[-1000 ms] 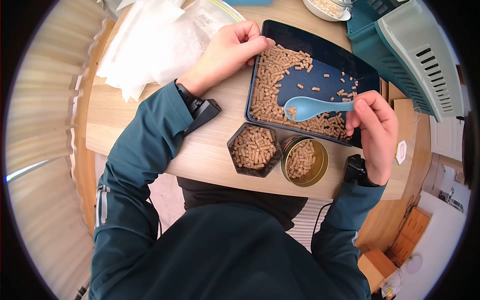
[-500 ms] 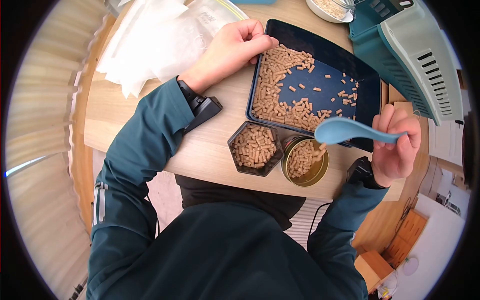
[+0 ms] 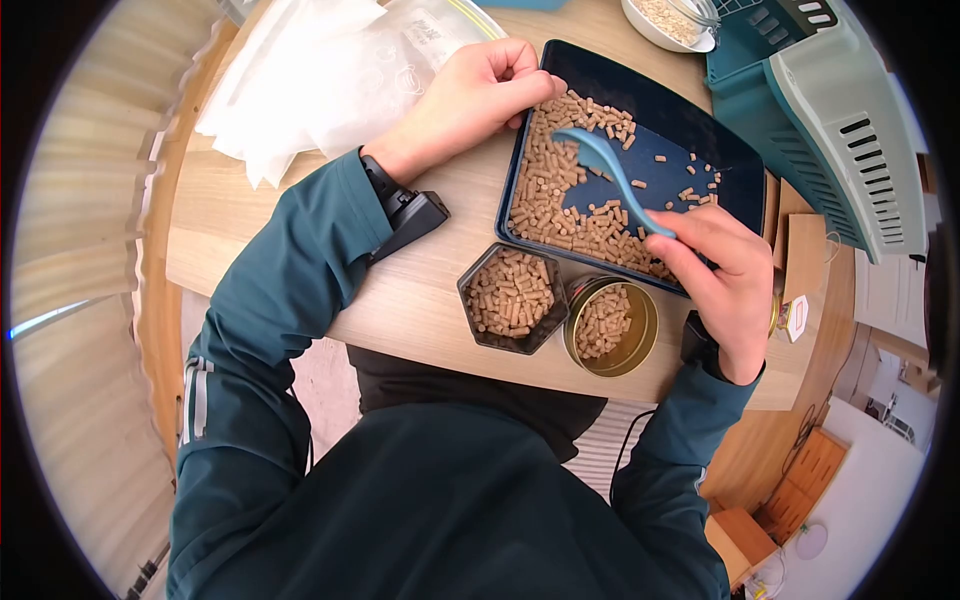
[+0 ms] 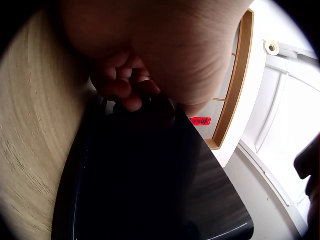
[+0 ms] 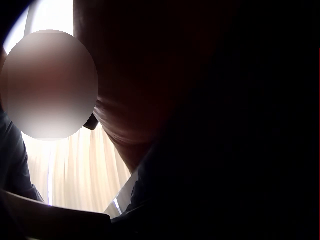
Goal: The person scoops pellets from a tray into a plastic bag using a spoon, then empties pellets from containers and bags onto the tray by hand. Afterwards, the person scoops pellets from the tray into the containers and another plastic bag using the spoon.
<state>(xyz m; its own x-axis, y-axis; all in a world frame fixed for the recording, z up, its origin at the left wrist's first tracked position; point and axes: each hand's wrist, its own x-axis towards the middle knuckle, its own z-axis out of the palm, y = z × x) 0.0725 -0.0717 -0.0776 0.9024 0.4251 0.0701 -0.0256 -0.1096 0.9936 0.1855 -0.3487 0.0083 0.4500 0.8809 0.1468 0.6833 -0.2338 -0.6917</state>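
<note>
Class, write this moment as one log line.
left hand: grips dark-blue plastic tray | right hand: holds light-blue spoon at tray | brown cylindrical pellets: in tray, black hexagonal container, gold-lined round tin

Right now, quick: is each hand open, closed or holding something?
Left hand: closed, gripping the dark blue tray at its edge.
Right hand: closed, holding the blue spoon by its handle.

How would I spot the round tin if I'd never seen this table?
Start with the big dark blue tray on the wooden table. Along its near edge, the round tin stands beside a dark six-sided container, both holding brown pellets. The tin is the one nearer the right hand, set apart by its circular rim and gold-coloured inside.
</note>
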